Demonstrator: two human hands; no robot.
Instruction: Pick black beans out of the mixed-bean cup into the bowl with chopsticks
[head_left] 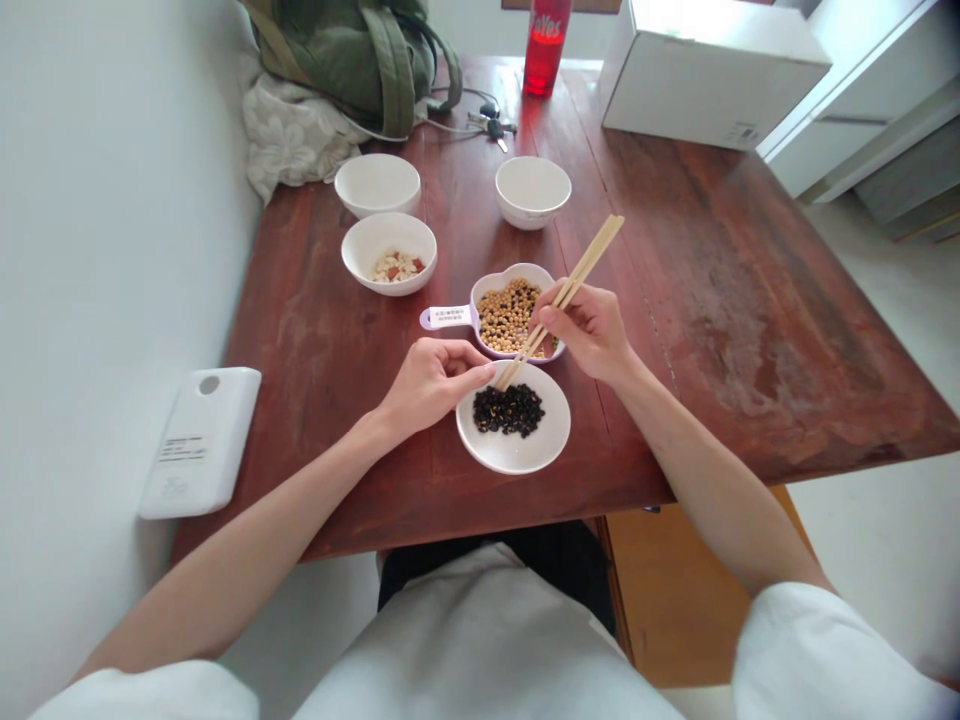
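My right hand (589,325) is closed around a pair of wooden chopsticks (592,250), whose tips reach down to the far edge of the black beans. Those black beans (510,408) lie in a white bowl (551,440) near the front of the table. At the bowl's far left rim, my left hand (439,385) has its thumb and fingers closed on the edge. Just behind stands a purple-rimmed, flower-shaped scoop (480,283) holding yellowish beans (506,313) with a few dark ones among them; its labelled handle (448,317) points left. My right hand partly covers the scoop.
Left of the scoop, a white bowl (360,250) holds pale and reddish pieces. Two more white bowls (377,180) (532,188) stand farther back. A power bank (202,440) lies at the left edge. Behind are a green backpack (337,60), keys (493,125), a red bottle (546,45) and a white box (705,75).
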